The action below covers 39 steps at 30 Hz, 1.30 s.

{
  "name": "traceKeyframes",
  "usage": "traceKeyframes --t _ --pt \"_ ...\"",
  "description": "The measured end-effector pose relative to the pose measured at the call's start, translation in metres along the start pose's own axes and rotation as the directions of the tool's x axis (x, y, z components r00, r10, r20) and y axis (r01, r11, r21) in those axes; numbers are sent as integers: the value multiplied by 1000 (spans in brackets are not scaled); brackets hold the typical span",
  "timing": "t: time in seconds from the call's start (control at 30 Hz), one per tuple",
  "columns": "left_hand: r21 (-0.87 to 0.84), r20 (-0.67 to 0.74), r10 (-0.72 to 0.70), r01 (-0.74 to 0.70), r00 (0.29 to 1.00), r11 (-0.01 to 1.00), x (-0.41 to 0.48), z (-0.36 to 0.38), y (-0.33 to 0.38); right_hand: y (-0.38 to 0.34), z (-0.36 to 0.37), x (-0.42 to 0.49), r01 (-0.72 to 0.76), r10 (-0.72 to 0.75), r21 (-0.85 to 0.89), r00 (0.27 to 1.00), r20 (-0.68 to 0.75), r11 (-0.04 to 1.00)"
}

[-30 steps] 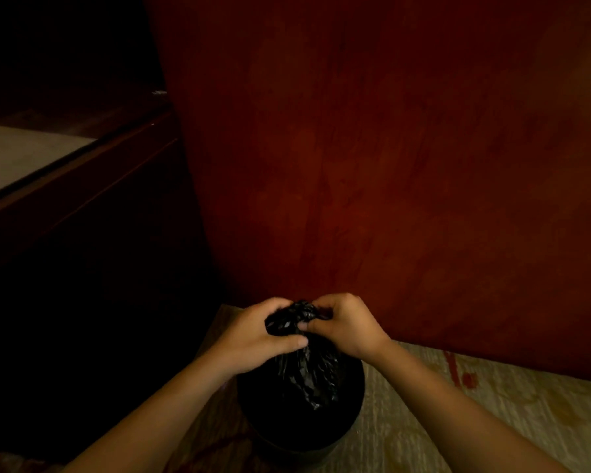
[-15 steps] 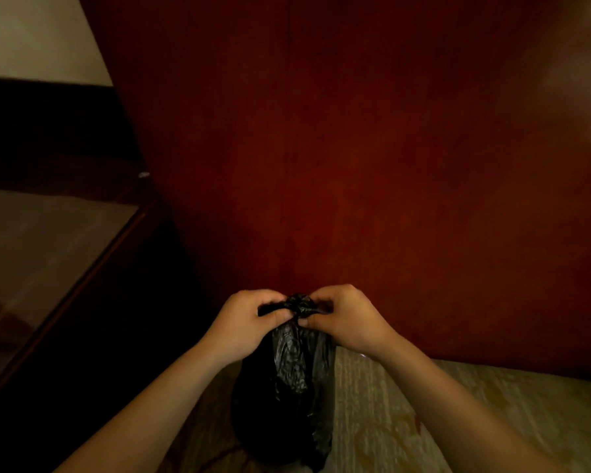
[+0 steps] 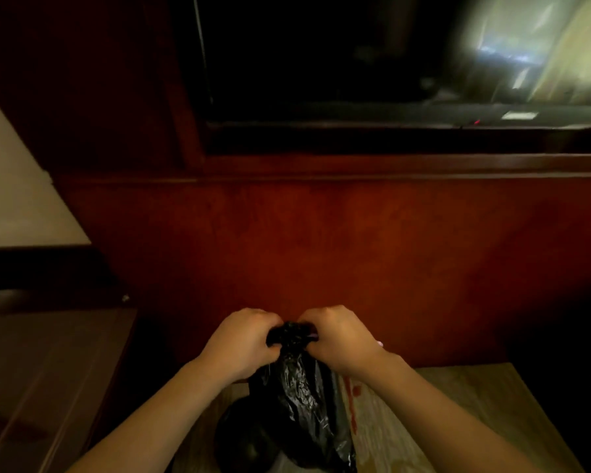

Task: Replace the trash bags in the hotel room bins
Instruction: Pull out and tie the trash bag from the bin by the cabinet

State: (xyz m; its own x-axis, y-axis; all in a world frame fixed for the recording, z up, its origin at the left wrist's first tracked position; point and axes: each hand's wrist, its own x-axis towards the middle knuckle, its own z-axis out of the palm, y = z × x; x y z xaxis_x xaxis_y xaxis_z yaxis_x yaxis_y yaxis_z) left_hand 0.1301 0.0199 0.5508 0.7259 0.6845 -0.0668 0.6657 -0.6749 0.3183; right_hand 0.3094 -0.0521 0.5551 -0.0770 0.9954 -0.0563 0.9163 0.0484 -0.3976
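While left hand (image 3: 241,343) and right hand (image 3: 338,337) pinch bunched neck of black bag (image 3: 301,384) (likely knotting it shut), fingers clenched, bag hangs above bin (image 3: 243,438).

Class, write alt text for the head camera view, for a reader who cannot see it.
Two bare hands, left hand and right hand, grip the bunched neck of a black trash bag held above a dark round bin. Behind stands a red-brown wooden cabinet with a dark television above.

Bag (image 3: 301,387) hangs between both hands, above bin (image 3: 243,442) on floor, cabinet (image 3: 321,250) behind
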Motion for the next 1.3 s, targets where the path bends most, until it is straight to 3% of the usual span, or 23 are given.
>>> traceKeyframes --t 0.13,0.37,0.73,0.83,1.03,1.3 --pt "122 19 48 -50 999 991 3 -51 56 -7 -63 -35 -71 70 -39 997 -22 997" --pt "178 -65 162 -148 985 973 16 -106 155 9 -157 -100 -160 149 -75 980 -134 984" --pt "184 -52 403 -388 914 903 37 -116 268 36 -216 -204 -395 356 -97 891 -281 913" --pt "165 -31 526 -515 850 841 44 -113 295 36 -222 -234 -509 455 -84 823 -341 857" --pt "82 63 721 -724 690 685 45 -107 364 25 -229 -303 -725 662 26 613 -431 688" --pt "-53 86 888 -888 451 456 16 -83 462 10 -228 -412 -837 760 162 371 -533 522"
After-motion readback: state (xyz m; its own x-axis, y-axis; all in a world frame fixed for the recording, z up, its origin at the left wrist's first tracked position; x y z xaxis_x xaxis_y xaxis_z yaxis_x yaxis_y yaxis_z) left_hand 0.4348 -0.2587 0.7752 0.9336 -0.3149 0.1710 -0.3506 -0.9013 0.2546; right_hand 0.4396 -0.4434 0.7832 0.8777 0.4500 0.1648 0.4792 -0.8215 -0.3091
